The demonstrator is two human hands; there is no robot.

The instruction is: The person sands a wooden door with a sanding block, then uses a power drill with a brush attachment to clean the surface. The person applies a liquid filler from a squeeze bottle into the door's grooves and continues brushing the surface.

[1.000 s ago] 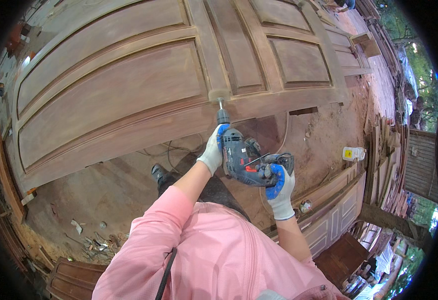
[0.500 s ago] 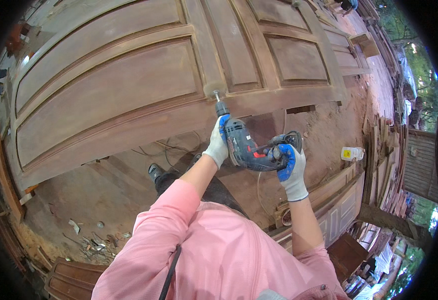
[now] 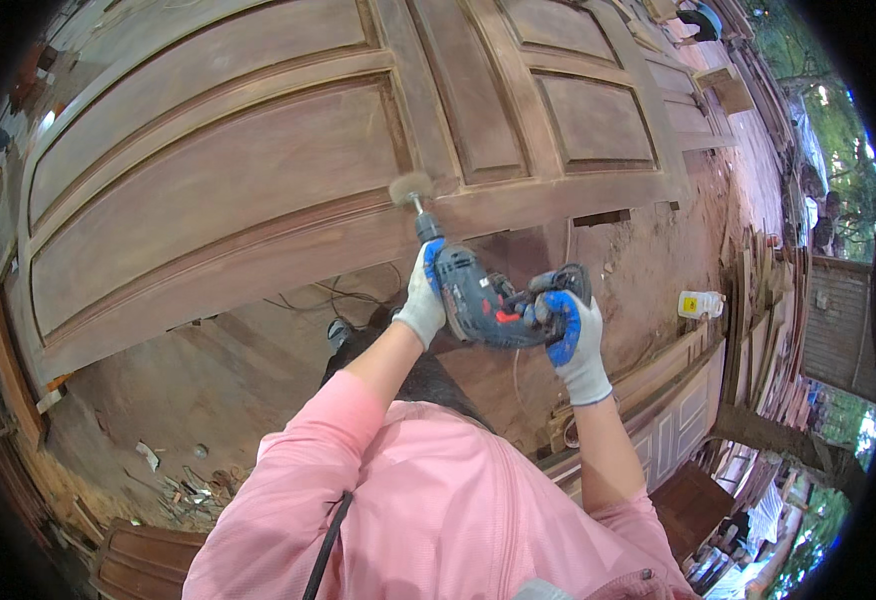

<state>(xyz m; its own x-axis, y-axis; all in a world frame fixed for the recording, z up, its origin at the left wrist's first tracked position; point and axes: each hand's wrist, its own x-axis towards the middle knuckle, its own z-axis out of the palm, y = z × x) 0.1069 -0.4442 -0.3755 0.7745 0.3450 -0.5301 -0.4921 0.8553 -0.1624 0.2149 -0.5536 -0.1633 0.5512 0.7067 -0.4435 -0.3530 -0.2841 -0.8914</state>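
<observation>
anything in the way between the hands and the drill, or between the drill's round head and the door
Nothing visible stands in the way. The left hand and right hand both grip the drill, and its round head is right at the door, with nothing seen between them.

dusty brown floor (image 3: pixel 208 390), green trees (image 3: pixel 843 150)

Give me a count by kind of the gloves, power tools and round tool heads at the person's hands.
White-and-blue gloves: 2
Power drill: 1
Round tool head: 1
Total: 4
</observation>
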